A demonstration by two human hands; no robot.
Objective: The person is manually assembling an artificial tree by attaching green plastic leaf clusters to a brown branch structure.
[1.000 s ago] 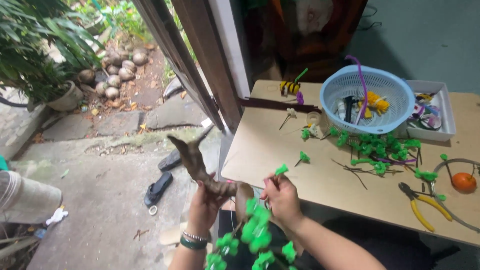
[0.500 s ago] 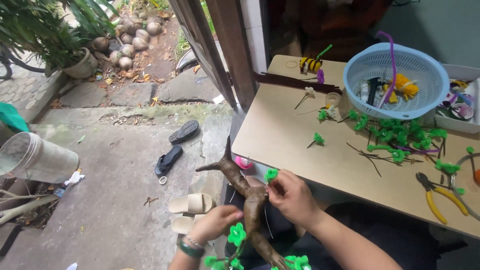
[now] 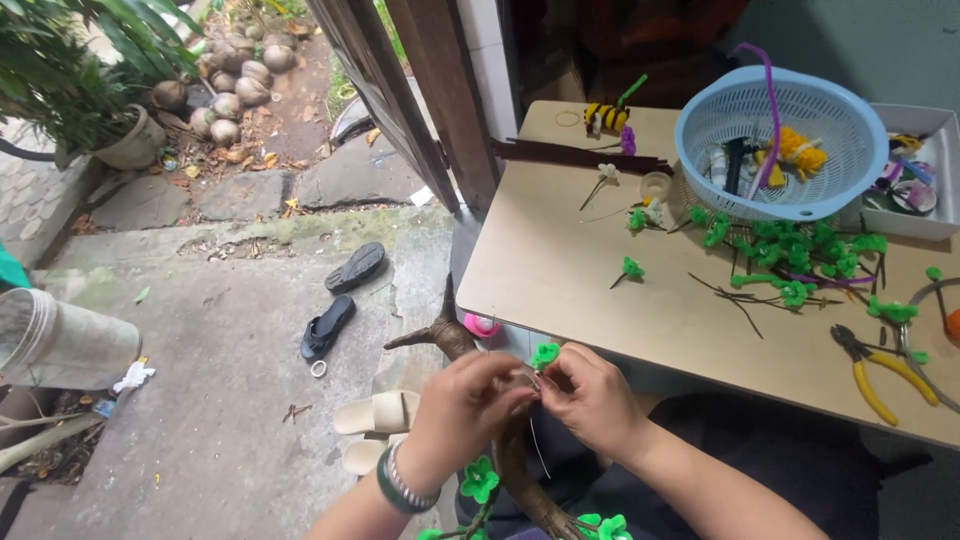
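A brown model tree trunk point(image 3: 452, 335) with bare twigs lies across my lap, green fuzzy leaf tufts point(image 3: 479, 481) fixed lower down on it. My left hand point(image 3: 462, 410) and my right hand point(image 3: 588, 395) meet over the trunk, fingers pinched together. Between the fingertips sits one small green leaf tuft point(image 3: 544, 354) on a thin wire. The left wrist wears bracelets. Which hand grips the wire is hard to tell; both touch it.
A tan table point(image 3: 560, 270) on the right carries loose green tufts point(image 3: 790, 250), a blue mesh basket point(image 3: 765, 135), a white tray point(image 3: 915, 225), yellow-handled pliers point(image 3: 885, 375) and a striped bee figure point(image 3: 605, 115). Sandals point(image 3: 340, 300) lie on the concrete floor at left.
The trunk has tilted further down into my lap, and both hands have closed together on the green tuft. The view has swung slightly, showing more of the table.
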